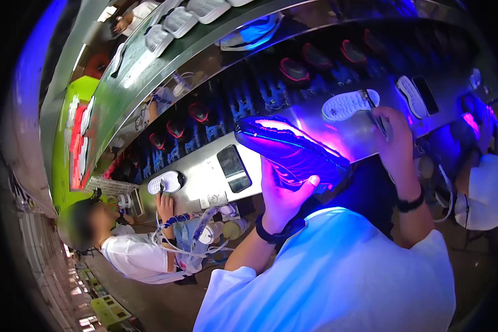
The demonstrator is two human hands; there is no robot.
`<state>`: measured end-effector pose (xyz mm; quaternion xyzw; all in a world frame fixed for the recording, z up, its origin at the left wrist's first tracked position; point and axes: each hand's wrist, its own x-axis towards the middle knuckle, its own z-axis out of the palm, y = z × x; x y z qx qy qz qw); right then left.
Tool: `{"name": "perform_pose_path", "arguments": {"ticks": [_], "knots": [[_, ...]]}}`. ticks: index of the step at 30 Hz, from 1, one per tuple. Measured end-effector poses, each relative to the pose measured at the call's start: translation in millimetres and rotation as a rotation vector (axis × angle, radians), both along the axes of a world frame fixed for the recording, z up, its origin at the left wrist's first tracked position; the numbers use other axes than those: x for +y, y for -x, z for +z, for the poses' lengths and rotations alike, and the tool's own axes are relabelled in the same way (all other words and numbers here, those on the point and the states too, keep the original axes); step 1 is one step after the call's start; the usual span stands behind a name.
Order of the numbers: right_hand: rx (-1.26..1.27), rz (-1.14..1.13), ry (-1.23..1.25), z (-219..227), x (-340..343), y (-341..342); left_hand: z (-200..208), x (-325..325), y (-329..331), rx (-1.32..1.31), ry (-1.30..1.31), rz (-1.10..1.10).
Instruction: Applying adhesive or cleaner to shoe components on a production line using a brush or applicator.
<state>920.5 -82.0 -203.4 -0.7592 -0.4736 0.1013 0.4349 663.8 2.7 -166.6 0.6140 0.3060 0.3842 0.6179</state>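
My left hand (282, 193) is wrapped round a dark shoe upper (301, 155) on its shoe form, lifted above the bench and tilted on its side. Violet light makes a pink band glow along its lower edge. To the right, my right hand (397, 135) grips a slim tool (380, 123) that looks like a brush. The tool's tip rests at the heel end of a white shoe sole (343, 106) lying on the bench; its bristles are too small to make out.
On the metal bench (199, 180) lie a phone (234, 169), another white sole (410, 97) and a dark flat device (425, 95). Behind stands a rack of dark uppers (294, 70). A co-worker's hand (165, 207) is at a sole (165, 182) on the left. Soles (180, 22) line an upper belt.
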Motion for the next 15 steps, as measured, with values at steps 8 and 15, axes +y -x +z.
{"name": "perform_pose_path", "arguments": {"ticks": [8,15], "knots": [[-0.497,0.288,-0.496,87.3,-35.5,50.9,-5.0,-27.9,-51.4,-0.080,-0.043,-0.049],[-0.574,0.275,-0.442,84.9,-41.0,41.2,3.6,-50.4,-63.3,-0.522,0.700,-0.159]]}}
